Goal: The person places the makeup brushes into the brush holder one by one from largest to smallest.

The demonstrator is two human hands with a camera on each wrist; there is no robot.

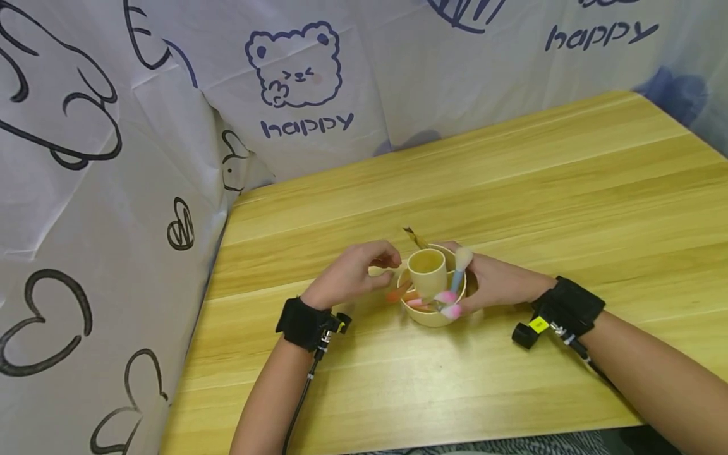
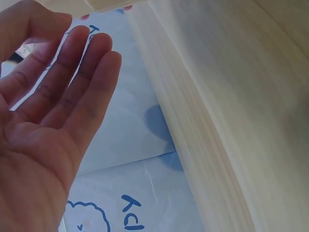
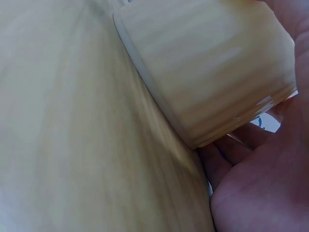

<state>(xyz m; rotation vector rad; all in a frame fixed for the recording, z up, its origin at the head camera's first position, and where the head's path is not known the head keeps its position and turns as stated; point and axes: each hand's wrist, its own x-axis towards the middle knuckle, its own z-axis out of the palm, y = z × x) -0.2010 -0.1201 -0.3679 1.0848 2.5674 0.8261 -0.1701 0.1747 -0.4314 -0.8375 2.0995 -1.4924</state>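
A cream round makeup brush holder (image 1: pixel 430 319) stands on the table, with a raised cup (image 1: pixel 428 278) in its middle. My right hand (image 1: pixel 500 278) grips it from the right side, thumb at the front and fingers behind; its smooth wall (image 3: pixel 207 72) fills the top of the right wrist view. In its outer ring lean a pale-headed brush (image 1: pixel 463 259) with a blue handle, pink-and-white tipped brushes (image 1: pixel 446 297), and an orange piece (image 1: pixel 398 292). Dark-tipped yellowish sticks (image 1: pixel 415 237) poke out at the back. Left of the holder my left hand (image 1: pixel 361 268) hovers with loosely bent fingers, holding nothing.
The wood-grain table (image 1: pixel 540 189) reaches to a white cloth (image 1: pixel 188 151) with drawings behind and at the left. Each wrist wears a black strap (image 1: pixel 304 323) with a small camera and a cable.
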